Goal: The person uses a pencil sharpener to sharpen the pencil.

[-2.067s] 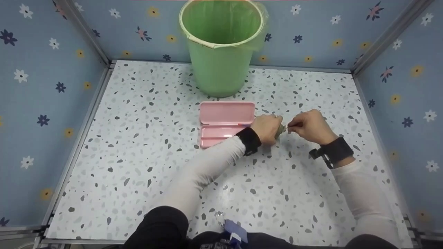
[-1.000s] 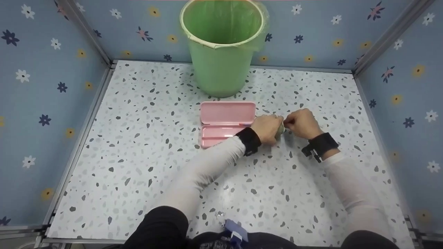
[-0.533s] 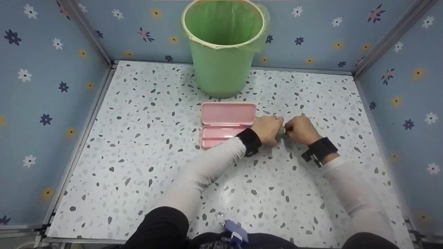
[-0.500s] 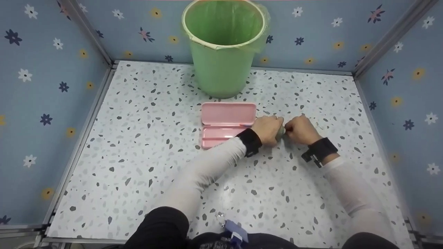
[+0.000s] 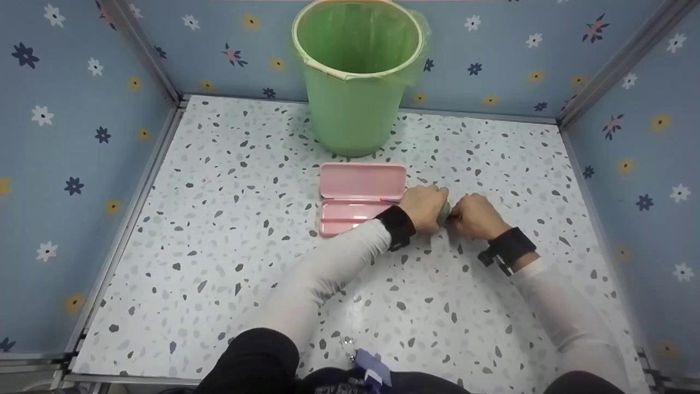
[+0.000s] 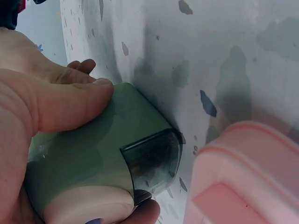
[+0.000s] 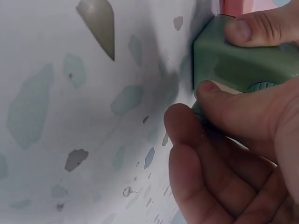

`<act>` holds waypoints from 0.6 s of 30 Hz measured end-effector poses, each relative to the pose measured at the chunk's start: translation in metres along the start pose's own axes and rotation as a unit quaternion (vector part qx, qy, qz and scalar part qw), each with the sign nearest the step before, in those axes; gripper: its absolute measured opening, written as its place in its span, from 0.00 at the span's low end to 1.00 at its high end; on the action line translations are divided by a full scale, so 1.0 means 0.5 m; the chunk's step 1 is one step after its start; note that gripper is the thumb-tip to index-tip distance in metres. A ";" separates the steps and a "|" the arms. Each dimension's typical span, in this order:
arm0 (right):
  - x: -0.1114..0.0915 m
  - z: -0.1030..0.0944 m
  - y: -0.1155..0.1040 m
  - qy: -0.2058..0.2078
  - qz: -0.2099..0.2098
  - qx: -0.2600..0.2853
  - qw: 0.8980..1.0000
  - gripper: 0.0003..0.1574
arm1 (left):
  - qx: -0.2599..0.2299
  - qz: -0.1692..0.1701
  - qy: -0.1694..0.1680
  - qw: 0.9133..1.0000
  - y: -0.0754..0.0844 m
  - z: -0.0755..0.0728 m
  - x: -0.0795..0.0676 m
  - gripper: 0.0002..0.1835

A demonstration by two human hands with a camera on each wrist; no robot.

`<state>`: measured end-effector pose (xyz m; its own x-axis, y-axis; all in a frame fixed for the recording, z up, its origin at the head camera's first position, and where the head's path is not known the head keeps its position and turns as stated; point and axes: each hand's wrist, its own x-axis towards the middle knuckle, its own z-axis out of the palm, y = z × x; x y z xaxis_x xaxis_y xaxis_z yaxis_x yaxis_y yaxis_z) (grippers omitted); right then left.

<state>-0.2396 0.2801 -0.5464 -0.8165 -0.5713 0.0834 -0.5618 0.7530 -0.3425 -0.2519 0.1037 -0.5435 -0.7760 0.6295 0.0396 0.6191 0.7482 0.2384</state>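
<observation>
My left hand [image 5: 424, 209] grips a green pencil sharpener [image 6: 88, 140] with a smoky see-through shavings bin [image 6: 156, 161], thumb over its body. In the head view most of the sharpener [image 5: 444, 213] hides behind that hand. Close to the sharpener's right end is my right hand [image 5: 477, 217]. In the right wrist view its thumb and index finger pinch a small dark green part [image 7: 198, 111] at the sharpener's end; the fingers cover most of it, so its kind cannot be told. A pink pencil case [image 5: 362, 180] lies open left of the left hand, partly hidden by that forearm.
A green bucket [image 5: 355, 115] lined with a thin bag stands behind the pencil case. A small orange-and-blue item [image 5: 389, 200] lies at the case's hinge. Flowered panels [image 5: 503, 60] wall in the speckled table [image 5: 229, 262] at the back and sides.
My right hand has come left to the sharpener's end, then shifted down toward the table's front edge. The left hand still holds the sharpener in nearly the same place.
</observation>
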 end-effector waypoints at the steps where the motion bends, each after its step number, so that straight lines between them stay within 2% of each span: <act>1: -0.001 -0.001 -0.001 -0.002 0.001 0.001 1.000 0.12 | 0.001 -0.001 -0.002 1.000 0.000 0.001 0.000 0.29; 12: -0.009 -0.008 -0.016 -0.040 -0.001 -0.011 0.999 0.10 | 0.002 -0.014 -0.008 1.000 0.003 0.001 0.002 0.30; 18: -0.018 -0.021 -0.032 -0.049 -0.023 -0.003 0.999 0.07 | 0.002 -0.012 -0.014 1.000 0.005 -0.003 0.002 0.27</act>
<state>-0.2248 0.2768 -0.5321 -0.7732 -0.6341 0.0077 -0.5996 0.7272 -0.3342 -0.2514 0.1059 -0.5415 -0.7875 0.6163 0.0065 0.6003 0.7645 0.2347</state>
